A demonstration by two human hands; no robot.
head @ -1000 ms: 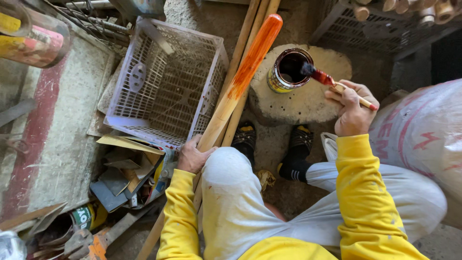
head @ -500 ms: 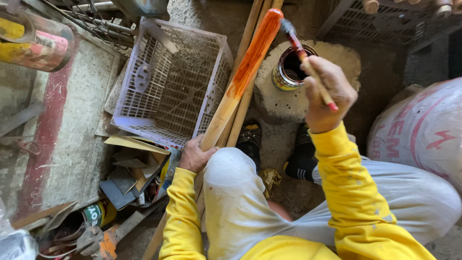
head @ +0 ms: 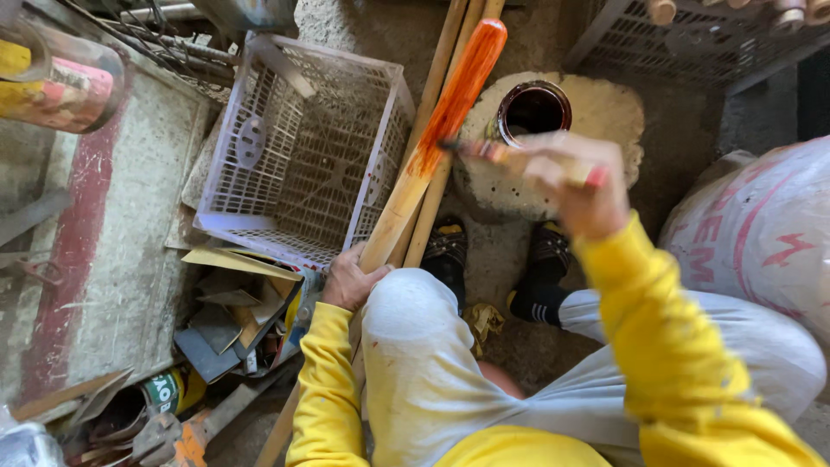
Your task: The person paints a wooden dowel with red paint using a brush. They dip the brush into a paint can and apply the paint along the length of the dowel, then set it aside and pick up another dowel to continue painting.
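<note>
My right hand closed on brush, bristles touching bat, my left hand gripping bat's bare lower end, can just beyond brush.

Plastic crate lay left of the leaning wooden bat, paint can sat on a concrete block right of it, sack far right.

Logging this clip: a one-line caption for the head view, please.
Seated person's right hand brushes orange stain onto a wooden bat gripped by the left hand, paint can nearby.
</note>
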